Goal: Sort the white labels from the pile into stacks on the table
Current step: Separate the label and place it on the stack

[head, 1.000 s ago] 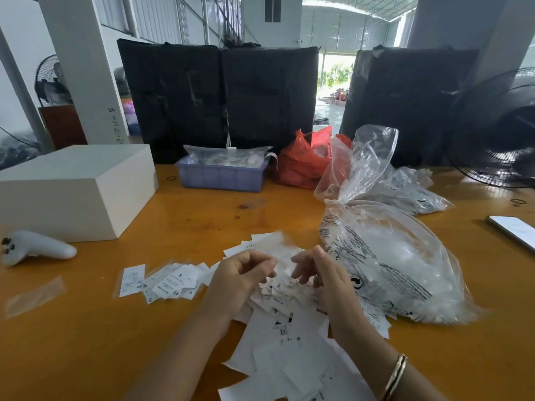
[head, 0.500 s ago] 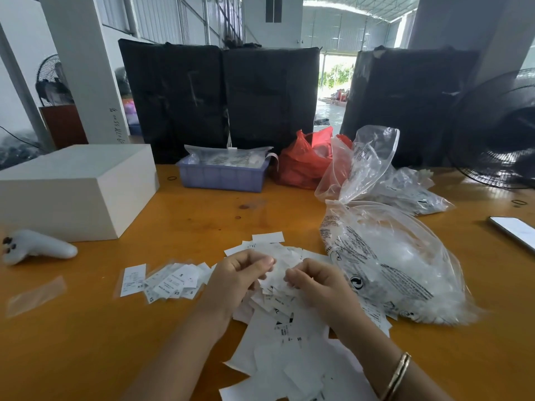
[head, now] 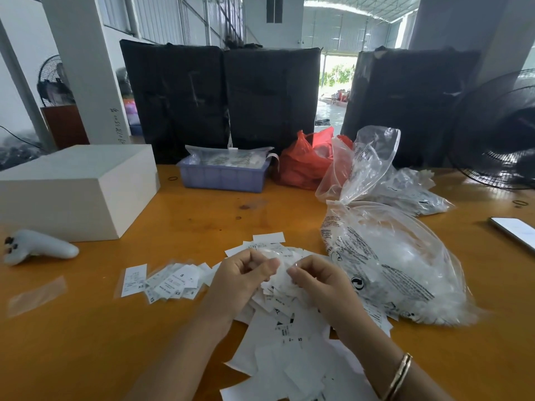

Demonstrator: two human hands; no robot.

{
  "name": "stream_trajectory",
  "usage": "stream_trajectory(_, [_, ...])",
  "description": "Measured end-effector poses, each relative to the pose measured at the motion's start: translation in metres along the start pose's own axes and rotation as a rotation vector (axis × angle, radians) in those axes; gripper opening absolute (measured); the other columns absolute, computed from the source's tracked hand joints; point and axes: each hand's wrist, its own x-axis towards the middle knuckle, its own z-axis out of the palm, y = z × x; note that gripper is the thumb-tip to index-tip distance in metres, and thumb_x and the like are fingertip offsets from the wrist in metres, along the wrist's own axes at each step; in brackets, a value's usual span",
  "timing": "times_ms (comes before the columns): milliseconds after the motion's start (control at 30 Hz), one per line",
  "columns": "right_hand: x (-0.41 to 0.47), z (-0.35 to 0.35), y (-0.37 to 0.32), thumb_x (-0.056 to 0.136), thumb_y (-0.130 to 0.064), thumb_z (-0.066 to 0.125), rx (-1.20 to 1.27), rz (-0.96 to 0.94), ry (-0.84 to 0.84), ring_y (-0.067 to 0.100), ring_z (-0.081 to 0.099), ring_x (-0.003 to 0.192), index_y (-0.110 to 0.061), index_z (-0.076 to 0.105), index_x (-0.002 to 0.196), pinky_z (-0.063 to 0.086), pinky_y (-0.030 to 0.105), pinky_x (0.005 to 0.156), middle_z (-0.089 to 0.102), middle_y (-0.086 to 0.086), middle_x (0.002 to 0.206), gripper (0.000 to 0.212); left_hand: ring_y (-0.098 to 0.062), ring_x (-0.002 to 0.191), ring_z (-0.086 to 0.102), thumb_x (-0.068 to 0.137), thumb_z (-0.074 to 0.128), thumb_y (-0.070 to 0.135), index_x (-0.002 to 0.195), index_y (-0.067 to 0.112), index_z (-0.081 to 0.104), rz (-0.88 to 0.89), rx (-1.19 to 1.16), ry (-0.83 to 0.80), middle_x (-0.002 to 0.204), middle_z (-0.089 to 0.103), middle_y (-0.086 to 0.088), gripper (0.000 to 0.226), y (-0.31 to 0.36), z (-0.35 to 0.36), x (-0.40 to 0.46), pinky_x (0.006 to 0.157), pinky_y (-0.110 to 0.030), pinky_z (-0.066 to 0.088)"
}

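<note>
Pinching a small bunch of white labels between curled fingers, the left hand and right hand meet at centre frame above the loose pile on the wooden table, while a sorted stack lies fanned just left of them.

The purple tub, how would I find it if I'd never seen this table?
Start at the big white box on the left of the wooden table and look right along the far edge. The purple tub sits there, left of the red bag. It is the only hard, straight-sided container, topped with clear plastic.
</note>
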Motion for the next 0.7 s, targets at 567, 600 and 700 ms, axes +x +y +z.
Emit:
stream_trajectory(567, [0.000,-0.003,0.000,0.086,-0.039,0.058,-0.584,-0.298,-0.175,-0.007,0.048,0.091,-0.040,0.064,0.082,0.033,0.019,0.088,0.058,-0.028,0.087,0.007,-0.008,0.083,0.071,0.074,0.068,0.031,0.087,0.013,0.068,-0.039,-0.342,0.192,0.088,0.075,0.000,0.022,-0.006,-0.010,0.008,0.074,-0.027,0.046])
stream_trajectory(600, [-0.001,-0.003,0.001,0.086,-0.041,0.056,-0.736,-0.362,-0.263,-0.008,0.040,0.099,-0.041,0.066,0.089,0.026,0.023,0.093,0.053,-0.029,0.095,0.011,-0.006,0.080,0.070,0.079,0.067,0.028,0.089,0.011,0.066,-0.036,-0.329,0.224,0.086,0.075,0.001,0.019,-0.006,-0.011,0.008,0.074,-0.027,0.045])
stream_trajectory(700, [-0.006,0.003,0.004,0.086,-0.036,0.054,-0.917,-0.496,-0.495,0.002,0.024,0.121,-0.046,0.062,0.112,0.010,0.026,0.098,0.044,-0.023,0.128,0.029,-0.003,0.073,0.068,0.089,0.062,0.021,0.087,0.016,0.068,-0.041,-0.315,0.313,0.078,0.073,0.006,0.007,-0.008,-0.012,0.010,0.074,-0.027,0.045])
